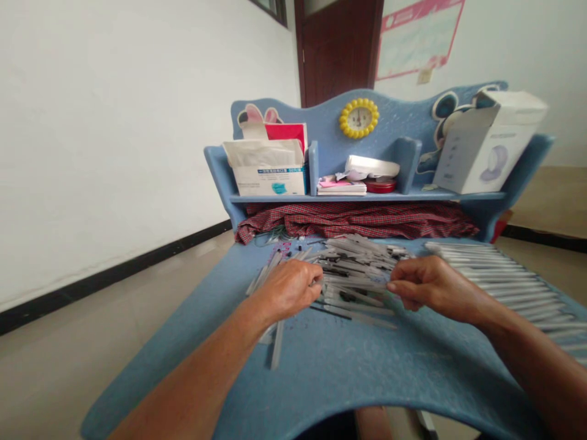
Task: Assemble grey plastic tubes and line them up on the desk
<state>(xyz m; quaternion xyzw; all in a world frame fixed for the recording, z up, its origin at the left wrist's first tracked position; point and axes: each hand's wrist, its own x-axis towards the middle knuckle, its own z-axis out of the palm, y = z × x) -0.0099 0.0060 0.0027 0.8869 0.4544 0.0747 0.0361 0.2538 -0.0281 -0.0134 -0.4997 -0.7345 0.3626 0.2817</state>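
Observation:
My left hand (293, 284) is closed in a pinch over the left side of a loose pile of translucent pen barrels (358, 250). Opposite it, my right hand (422, 282) pinches the right end of one pale pen barrel (355, 283). This barrel stretches across to the fingertips of my left hand, which seem to grip its other end; the exact contact is hidden. Small black pieces (348, 296) and a thin dark refill (330, 312) lie among the pile. Several more barrels rest under and beside my left wrist, one loose barrel (277, 345) pointing towards me.
A row of pens (499, 275) lies side by side at the right of the blue desk (348, 366). Behind the pile are a bunched checked cloth (358, 220) and a shelf holding a mask box (270, 174), a red tin (380, 186) and a white carton (486, 146).

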